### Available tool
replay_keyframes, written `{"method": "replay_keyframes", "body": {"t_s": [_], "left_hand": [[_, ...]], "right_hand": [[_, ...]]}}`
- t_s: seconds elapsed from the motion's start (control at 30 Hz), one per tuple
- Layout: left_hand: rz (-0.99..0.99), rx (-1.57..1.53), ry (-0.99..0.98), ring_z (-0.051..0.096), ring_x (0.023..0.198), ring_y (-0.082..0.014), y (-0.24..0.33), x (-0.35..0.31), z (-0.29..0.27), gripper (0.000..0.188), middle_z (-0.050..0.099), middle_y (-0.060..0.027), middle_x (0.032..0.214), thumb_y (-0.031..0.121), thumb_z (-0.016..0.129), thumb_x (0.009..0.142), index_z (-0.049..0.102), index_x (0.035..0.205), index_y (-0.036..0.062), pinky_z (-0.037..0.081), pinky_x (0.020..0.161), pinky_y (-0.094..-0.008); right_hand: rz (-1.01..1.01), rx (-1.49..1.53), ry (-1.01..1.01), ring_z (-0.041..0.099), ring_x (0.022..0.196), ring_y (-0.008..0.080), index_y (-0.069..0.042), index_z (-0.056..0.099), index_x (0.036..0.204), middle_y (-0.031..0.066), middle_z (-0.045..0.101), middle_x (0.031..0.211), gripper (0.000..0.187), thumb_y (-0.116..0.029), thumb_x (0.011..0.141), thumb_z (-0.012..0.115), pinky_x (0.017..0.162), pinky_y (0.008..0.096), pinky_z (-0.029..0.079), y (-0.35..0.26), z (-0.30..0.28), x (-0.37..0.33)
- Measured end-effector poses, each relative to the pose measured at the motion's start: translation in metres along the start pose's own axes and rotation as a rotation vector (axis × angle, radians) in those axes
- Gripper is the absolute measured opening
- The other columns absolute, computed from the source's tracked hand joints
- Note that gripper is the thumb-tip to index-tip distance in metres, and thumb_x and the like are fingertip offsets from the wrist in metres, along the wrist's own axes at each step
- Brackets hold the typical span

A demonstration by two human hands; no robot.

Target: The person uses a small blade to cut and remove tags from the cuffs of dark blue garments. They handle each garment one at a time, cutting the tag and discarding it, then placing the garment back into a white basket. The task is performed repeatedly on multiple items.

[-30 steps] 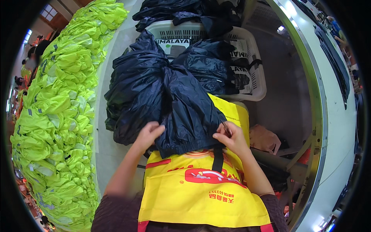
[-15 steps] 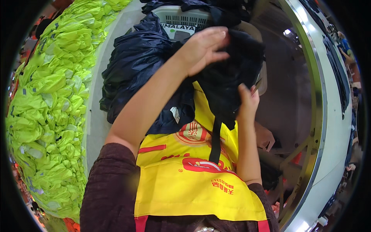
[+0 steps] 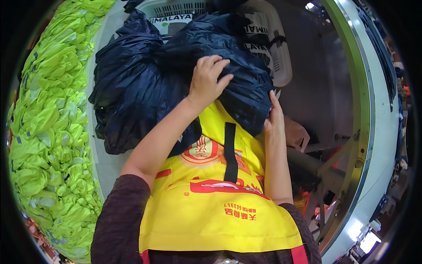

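A shiny dark navy garment (image 3: 220, 44) lies bunched in front of me, its right part hanging over my yellow apron (image 3: 193, 229). On top of its folds rests my left hand (image 3: 210, 78), the fingers apart and loosely bent, touching the cloth without a visible grip. My right hand (image 3: 275, 112) pinches the garment's right edge, thumb uppermost; the other fingers are partly hidden. More dark navy fabric (image 3: 127, 88) is heaped to the left; I cannot tell whether it belongs to the same piece. A black strap (image 3: 230, 152) lies down the apron's front.
Beyond the garment stand a pale slatted plastic basket (image 3: 176, 9) and a beige one (image 3: 285, 66) holding printed packages. Neon yellow-green garments (image 3: 48, 132) are piled along the left. A metal-edged table (image 3: 387, 145) curves along the right, with a brown paper-like piece (image 3: 295, 134) below.
The right part of the garment has been flipped, its matt black side replaced by shiny navy. My left hand has come lower and nearer onto the cloth. My right hand stays at the edge.
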State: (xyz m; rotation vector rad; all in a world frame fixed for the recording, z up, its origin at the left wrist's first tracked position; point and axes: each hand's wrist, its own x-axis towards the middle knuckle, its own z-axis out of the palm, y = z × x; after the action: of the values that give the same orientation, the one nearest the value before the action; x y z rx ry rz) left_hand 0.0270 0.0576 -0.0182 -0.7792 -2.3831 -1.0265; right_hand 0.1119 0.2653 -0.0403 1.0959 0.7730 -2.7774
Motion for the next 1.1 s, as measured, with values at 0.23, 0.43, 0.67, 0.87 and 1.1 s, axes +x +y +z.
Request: {"method": "replay_keyframes", "body": {"t_s": [0.23,0.43,0.67,0.87,1.1], "left_hand": [[-0.441,-0.337,-0.507,0.056,0.05,-0.018,0.062,-0.007,-0.02,0.036,0.061,-0.01,0.062,0.033,0.066,0.08,0.064,0.069,-0.0015,0.043,0.05,-0.0282],[-1.124,-0.892,-0.743,0.053,0.051,-0.0074,0.088,-0.037,0.007,0.023,0.064,-0.0044,0.069,0.024,0.064,0.083,0.065,0.087,0.0015,0.04,0.047,-0.0186],[-1.035,-0.901,-0.7,0.056,0.057,-0.0069,0.079,-0.057,-0.011,0.016,0.062,-0.0042,0.072,0.017,0.059,0.086,0.064,0.092,0.0022,0.041,0.047,-0.0169],[-0.914,-0.866,-0.598,0.058,0.062,-0.0079,0.08,-0.074,-0.03,0.019,0.062,-0.005,0.074,0.017,0.052,0.091,0.063,0.094,0.0025,0.044,0.05,-0.017],[-0.83,-0.844,-0.592,0.057,0.062,-0.0069,0.075,-0.077,-0.028,0.018,0.061,-0.003,0.072,0.017,0.051,0.091,0.063,0.092,0.0024,0.043,0.051,-0.0168]], "right_hand": [[-0.039,0.005,0.008,0.037,0.044,0.0006,-0.013,0.052,0.079,-0.0063,0.048,0.059,0.015,-0.016,0.084,0.066,0.038,0.0128,0.025,-0.006,-0.009,-0.006],[-0.086,-0.046,0.062,0.039,0.049,0.0008,-0.013,0.051,0.081,-0.0056,0.05,0.064,0.017,-0.017,0.082,0.068,0.04,0.0135,0.026,-0.002,-0.023,0.0],[-0.234,-0.4,-0.043,0.037,0.049,0.0038,-0.007,0.055,0.093,-0.0017,0.052,0.07,0.036,-0.038,0.095,0.038,0.042,0.0171,0.027,-0.024,-0.014,-0.056],[0.264,-0.548,-0.263,0.037,0.046,0.0044,-0.003,0.054,0.093,-0.0015,0.044,0.062,0.039,-0.036,0.097,0.033,0.04,0.0181,0.025,-0.008,-0.002,-0.132],[0.37,-0.537,-0.223,0.034,0.04,0.0046,-0.003,0.054,0.088,-0.0021,0.044,0.058,0.038,-0.034,0.098,0.034,0.036,0.0171,0.026,0.016,0.001,-0.114]]}}
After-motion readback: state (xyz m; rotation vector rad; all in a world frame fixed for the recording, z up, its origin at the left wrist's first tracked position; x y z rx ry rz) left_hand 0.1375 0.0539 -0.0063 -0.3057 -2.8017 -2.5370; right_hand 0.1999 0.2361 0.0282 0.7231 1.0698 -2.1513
